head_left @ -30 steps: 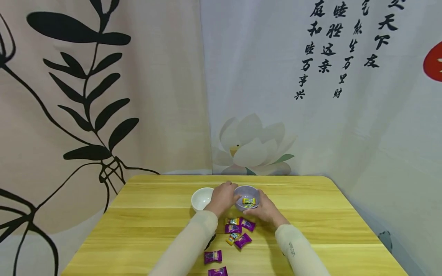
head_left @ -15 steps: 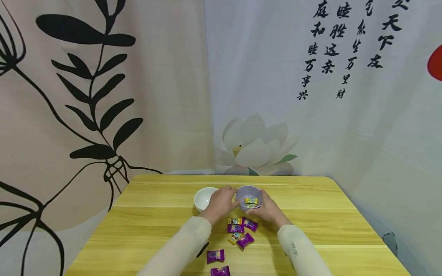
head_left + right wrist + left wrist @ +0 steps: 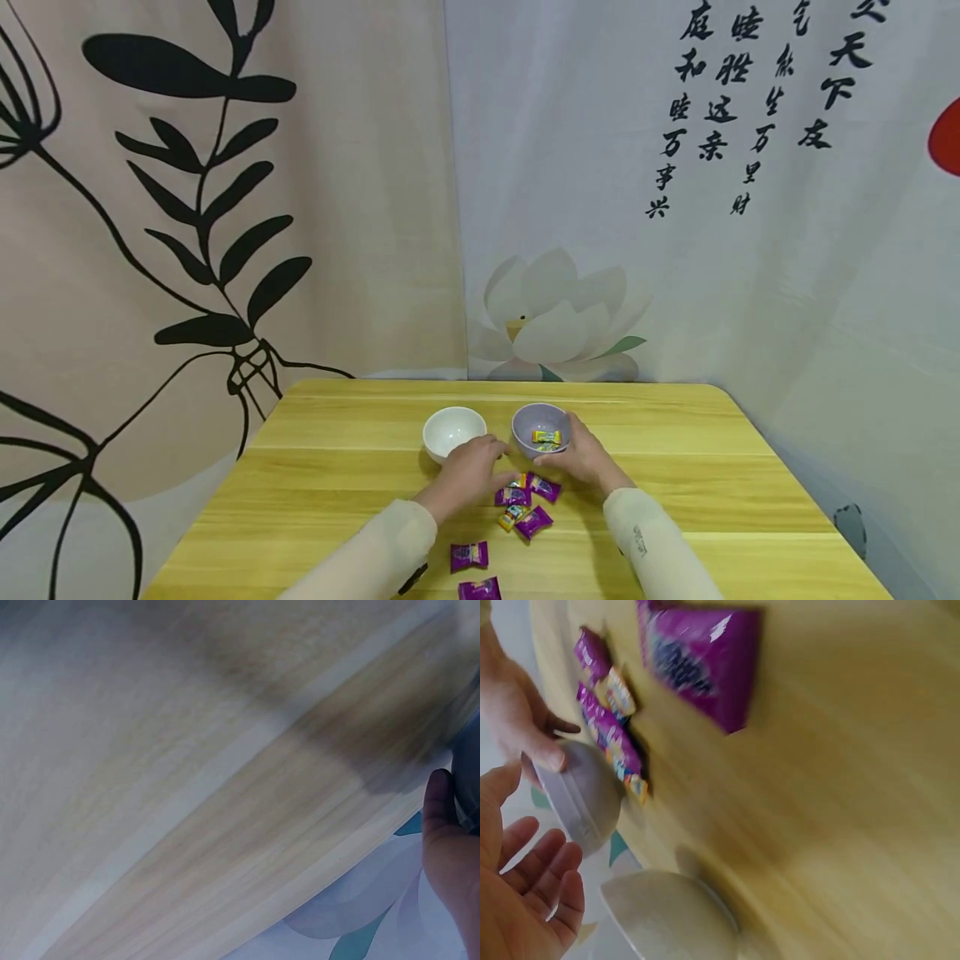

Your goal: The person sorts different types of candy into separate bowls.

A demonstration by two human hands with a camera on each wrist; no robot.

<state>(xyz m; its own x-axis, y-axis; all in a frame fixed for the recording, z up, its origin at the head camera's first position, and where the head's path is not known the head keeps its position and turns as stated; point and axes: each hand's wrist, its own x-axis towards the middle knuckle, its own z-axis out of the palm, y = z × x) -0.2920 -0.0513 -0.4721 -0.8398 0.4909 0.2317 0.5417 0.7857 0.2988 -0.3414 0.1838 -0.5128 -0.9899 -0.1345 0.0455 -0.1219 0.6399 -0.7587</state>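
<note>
My right hand [image 3: 588, 457] holds a small lilac bowl [image 3: 536, 417] by its right side, with yellow-wrapped candies [image 3: 547, 437] inside. In the right wrist view, only part of that hand [image 3: 451, 862] shows, against the bowl's dark side [image 3: 469, 772]. My left hand [image 3: 465, 477] is over the table just in front of a white bowl [image 3: 453, 427], fingers loosely bent and nothing in them. Its fingertips come close to a cluster of wrapped candies, purple ones [image 3: 534, 522] and yellow ones [image 3: 510, 517]. The left wrist view shows the left palm [image 3: 525, 907] bare, beside the lilac bowl [image 3: 589, 799].
Two more purple candies lie nearer the front, one [image 3: 468, 556] behind the other [image 3: 480, 589]. The wooden table [image 3: 675, 467] has rounded far corners. Behind it hangs a printed cloth [image 3: 375, 208] with plants and writing.
My left hand has drawn away from the lilac bowl, back toward the candy cluster, uncovering the white bowl. My right hand stays on the lilac bowl. The head view has shifted slightly.
</note>
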